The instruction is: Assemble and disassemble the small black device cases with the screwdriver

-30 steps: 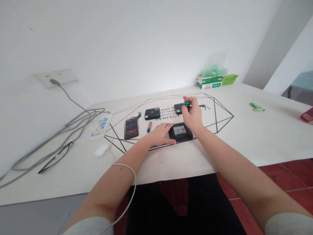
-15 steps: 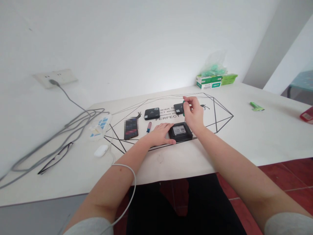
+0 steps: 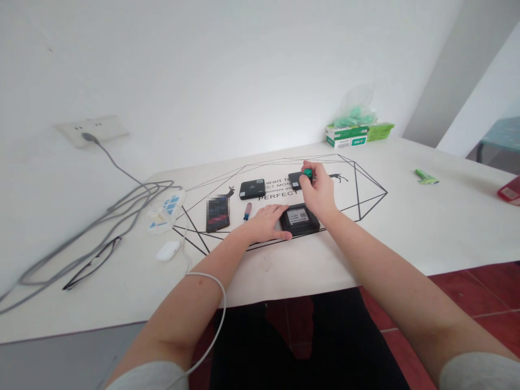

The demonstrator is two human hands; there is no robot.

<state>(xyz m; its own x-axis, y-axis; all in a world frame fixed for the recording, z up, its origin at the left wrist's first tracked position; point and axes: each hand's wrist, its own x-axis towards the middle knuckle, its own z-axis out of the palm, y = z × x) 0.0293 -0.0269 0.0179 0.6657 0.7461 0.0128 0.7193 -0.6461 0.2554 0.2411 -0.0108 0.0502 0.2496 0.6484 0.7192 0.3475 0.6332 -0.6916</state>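
A black square device (image 3: 299, 219) with a grey label lies on the white table (image 3: 406, 227) in front of me. My left hand (image 3: 268, 222) rests flat with fingers spread, touching the device's left edge. My right hand (image 3: 319, 187) is closed around a green-handled screwdriver (image 3: 308, 173), held upright over the device's far right corner. Two more black boxes lie behind, one (image 3: 252, 188) at the centre and one (image 3: 296, 179) partly hidden by my right hand.
A phone (image 3: 218, 213) and a blue-handled screwdriver (image 3: 247, 210) lie left of my left hand. Further left are a power strip (image 3: 165, 210) with grey cables, a white case (image 3: 168, 250) and glasses (image 3: 92, 263). Green boxes (image 3: 354, 134) stand at the back; a green item (image 3: 426, 176) lies right.
My right hand's fingers have shifted round the green screwdriver handle, which stays over the device. The left hand has not moved.
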